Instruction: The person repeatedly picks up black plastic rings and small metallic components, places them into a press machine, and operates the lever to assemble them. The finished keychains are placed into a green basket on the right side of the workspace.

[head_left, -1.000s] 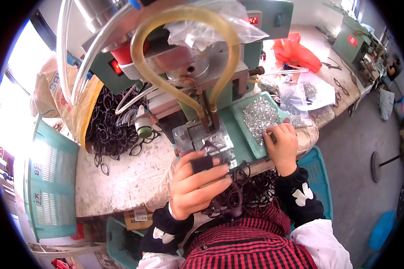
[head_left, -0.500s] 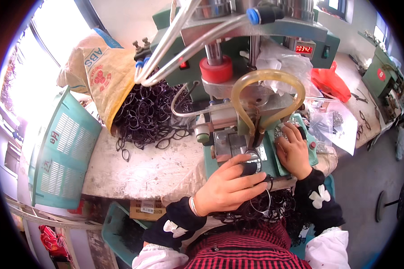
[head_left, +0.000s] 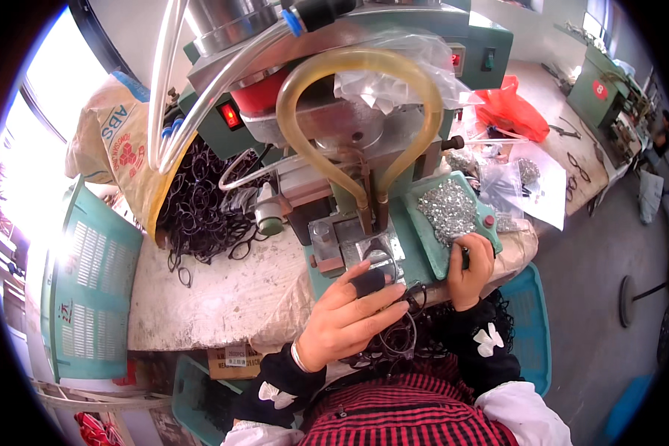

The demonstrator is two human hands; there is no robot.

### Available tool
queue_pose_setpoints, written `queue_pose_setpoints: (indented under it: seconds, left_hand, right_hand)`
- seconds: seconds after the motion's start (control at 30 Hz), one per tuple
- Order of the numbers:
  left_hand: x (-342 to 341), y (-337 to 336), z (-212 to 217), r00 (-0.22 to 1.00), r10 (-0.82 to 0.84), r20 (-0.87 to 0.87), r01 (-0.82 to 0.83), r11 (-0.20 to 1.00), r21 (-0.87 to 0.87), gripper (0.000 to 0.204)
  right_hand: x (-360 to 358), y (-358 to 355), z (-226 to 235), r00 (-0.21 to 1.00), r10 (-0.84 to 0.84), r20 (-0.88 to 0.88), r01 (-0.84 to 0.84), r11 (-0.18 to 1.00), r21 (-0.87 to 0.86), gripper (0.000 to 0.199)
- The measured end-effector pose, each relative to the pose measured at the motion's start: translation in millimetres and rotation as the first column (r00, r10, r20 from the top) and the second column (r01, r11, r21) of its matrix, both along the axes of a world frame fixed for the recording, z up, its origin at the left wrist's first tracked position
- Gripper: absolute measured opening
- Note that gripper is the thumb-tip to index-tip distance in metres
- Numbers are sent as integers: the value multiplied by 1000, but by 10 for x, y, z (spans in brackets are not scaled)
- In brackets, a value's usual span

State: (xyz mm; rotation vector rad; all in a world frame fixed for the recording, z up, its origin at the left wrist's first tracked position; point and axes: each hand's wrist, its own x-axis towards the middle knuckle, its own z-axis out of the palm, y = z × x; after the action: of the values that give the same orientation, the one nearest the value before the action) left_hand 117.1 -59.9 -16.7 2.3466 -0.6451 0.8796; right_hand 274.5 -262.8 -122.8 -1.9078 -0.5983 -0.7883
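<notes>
Holding dark frame (head_left: 381, 256), left hand (head_left: 353, 316) loosely bent, right hand (head_left: 468, 271) curled, hold unclear.

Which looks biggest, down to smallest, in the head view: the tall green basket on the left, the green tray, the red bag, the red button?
1. Tall green basket
2. Green tray
3. Red bag
4. Red button

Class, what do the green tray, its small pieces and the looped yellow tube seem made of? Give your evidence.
Tray: probably plastic, fairly matte, evenly coloured. Pieces: likely metal, shiny, with silvery glints. Tube: rubber or soft plastic, smooth and translucent-looking, curving without a kink.
</notes>
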Motion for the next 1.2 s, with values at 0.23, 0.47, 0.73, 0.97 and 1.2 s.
queue_pose_setpoints:
  seconds: [0.23,0.47,0.73,0.97,1.2]
  left_hand:
    - [-3,-25,3,999,-4,33,7,996,-91,33]
    - [-176,-110,178,995,61,-73,-79,956,-283,34]
    - [99,2183,-1057,407,912,49,-798,329,504,25]
    - [-37,2326,-1392,442,889,-120,-731,434,527,21]
    - [-501,1242,-358,812,496,-308,-548,464,-696,15]
  right_hand:
    - [0,-18,730,971,222,90,-196,952,-235,9]
    - [-229,22,909,851,454,266,-361,871,-333,12]
    - [1808,-710,489,991,-124,52,132,831,-540,9]
    - [2097,-488,438,961,-165,-220,-67,635,-770,16]
    - [729,-340,693,993,-32,-117,4,974,-228,12]
